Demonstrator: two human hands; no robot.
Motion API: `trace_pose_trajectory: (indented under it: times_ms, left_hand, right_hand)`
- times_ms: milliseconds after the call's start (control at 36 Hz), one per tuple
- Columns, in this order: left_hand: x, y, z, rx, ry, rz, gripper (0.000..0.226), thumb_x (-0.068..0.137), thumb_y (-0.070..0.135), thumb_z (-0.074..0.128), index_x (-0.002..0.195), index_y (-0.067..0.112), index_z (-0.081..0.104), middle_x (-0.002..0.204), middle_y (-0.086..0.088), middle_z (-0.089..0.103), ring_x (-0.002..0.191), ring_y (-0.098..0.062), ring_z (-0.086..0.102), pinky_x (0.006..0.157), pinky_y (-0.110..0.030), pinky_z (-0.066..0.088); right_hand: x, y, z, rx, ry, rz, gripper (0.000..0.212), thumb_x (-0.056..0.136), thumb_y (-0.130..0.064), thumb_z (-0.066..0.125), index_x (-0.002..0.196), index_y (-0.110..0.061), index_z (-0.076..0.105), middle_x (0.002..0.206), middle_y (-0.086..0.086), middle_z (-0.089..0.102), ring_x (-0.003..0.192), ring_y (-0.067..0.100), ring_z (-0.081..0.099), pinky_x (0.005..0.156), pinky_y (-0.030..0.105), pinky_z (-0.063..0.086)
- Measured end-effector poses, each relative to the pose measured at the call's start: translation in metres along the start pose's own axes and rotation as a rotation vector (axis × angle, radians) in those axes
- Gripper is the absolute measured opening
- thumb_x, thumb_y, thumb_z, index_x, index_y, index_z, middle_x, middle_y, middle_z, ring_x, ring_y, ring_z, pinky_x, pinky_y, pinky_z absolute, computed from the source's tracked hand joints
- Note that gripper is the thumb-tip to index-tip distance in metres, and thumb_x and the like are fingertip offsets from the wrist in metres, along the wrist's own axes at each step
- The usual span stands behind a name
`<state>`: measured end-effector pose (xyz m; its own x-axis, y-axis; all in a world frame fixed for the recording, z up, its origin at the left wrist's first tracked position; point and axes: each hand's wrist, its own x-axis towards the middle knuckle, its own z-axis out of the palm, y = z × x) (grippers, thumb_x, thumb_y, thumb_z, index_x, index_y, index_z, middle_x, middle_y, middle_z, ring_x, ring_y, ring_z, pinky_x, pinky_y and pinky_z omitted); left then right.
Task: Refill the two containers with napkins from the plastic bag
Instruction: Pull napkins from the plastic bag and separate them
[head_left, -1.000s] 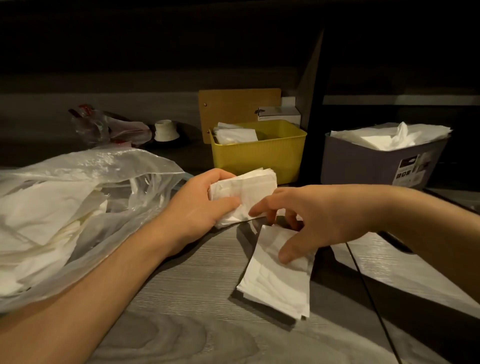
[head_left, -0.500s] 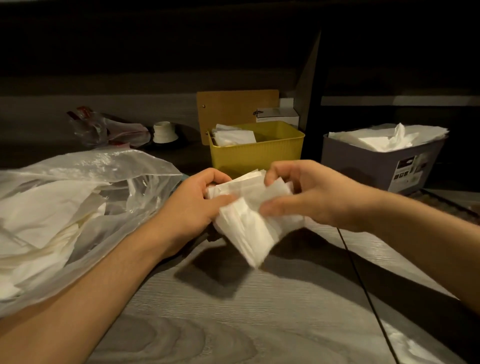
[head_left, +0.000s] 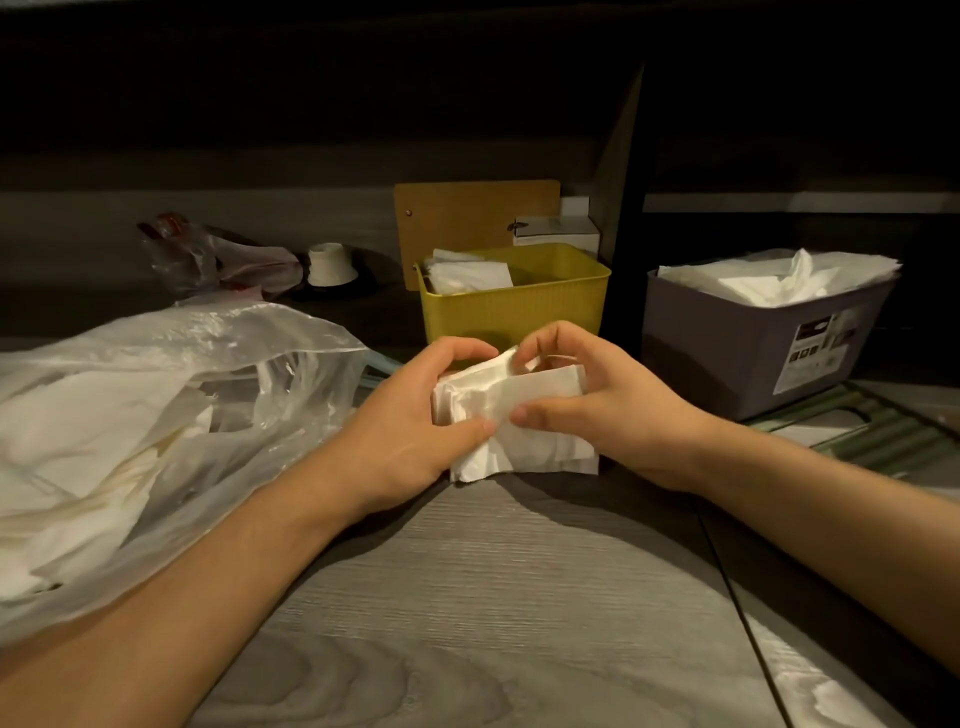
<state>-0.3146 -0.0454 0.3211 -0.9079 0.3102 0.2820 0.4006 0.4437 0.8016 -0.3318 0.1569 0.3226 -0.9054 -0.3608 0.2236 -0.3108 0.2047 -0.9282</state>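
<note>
Both hands meet over the middle of the grey wooden table (head_left: 467, 597), clamped on one bundle of white napkins (head_left: 514, 415). The left hand (head_left: 415, 421) curls round its left end, thumb pressed on the front; the right hand (head_left: 597, 405) pinches the right end, fingers bent over the top, the two thumbs nearly touching. The bundle's lower edge hangs close to the tabletop; I cannot tell whether it touches.

At nine o'clock from the hands lies the clear plastic bag (head_left: 171, 415), slumped open and full of napkins. At twelve o'clock, just behind the hands, stands the yellow container (head_left: 514, 306), a few napkins in its left end. At two o'clock sits the grey container (head_left: 758, 343), napkins heaped to its rim.
</note>
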Motion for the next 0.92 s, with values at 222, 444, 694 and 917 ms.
trace_pose_trajectory:
  times_ms: [222, 444, 694, 917]
  left_hand:
    - [0.001, -0.005, -0.004, -0.071, 0.068, -0.026, 0.042, 0.087, 0.002, 0.071, 0.118, 0.030, 0.063, 0.102, 0.011, 0.070, 0.094, -0.009, 0.068, 0.082, -0.037, 0.061]
    - [0.001, -0.002, -0.002, -0.174, 0.099, -0.013, 0.030, 0.092, 0.002, 0.065, 0.113, 0.024, 0.065, 0.099, 0.006, 0.070, 0.092, -0.014, 0.067, 0.076, -0.031, 0.059]
    - [-0.001, -0.001, -0.001, -0.137, 0.054, -0.004, 0.064, 0.089, 0.012, 0.072, 0.139, 0.039, 0.043, 0.121, 0.008, 0.058, 0.104, -0.003, 0.063, 0.089, -0.027, 0.058]
    - [-0.002, 0.001, 0.001, 0.004, 0.024, 0.004, 0.077, 0.088, 0.000, 0.068, 0.141, 0.046, 0.036, 0.122, 0.013, 0.055, 0.100, 0.000, 0.062, 0.087, -0.027, 0.057]
  right_hand:
    - [-0.003, 0.005, -0.006, -0.205, 0.094, -0.117, 0.053, 0.081, -0.019, 0.082, 0.124, -0.034, 0.056, 0.124, -0.008, 0.058, 0.114, 0.008, 0.059, 0.091, 0.036, 0.059]
    - [-0.006, 0.004, -0.007, -0.148, 0.027, -0.131, 0.079, 0.090, -0.003, 0.070, 0.148, -0.041, 0.033, 0.125, -0.007, 0.059, 0.114, 0.004, 0.061, 0.085, 0.021, 0.057]
    - [-0.010, -0.001, 0.000, -0.377, -0.046, -0.162, 0.068, 0.095, -0.008, 0.061, 0.145, -0.048, 0.037, 0.139, -0.019, 0.039, 0.101, -0.008, 0.051, 0.078, 0.005, 0.045]
    - [-0.011, 0.000, -0.001, -0.433, 0.019, -0.173, 0.059, 0.091, -0.002, 0.061, 0.136, -0.039, 0.050, 0.129, -0.017, 0.053, 0.113, -0.009, 0.052, 0.095, 0.016, 0.048]
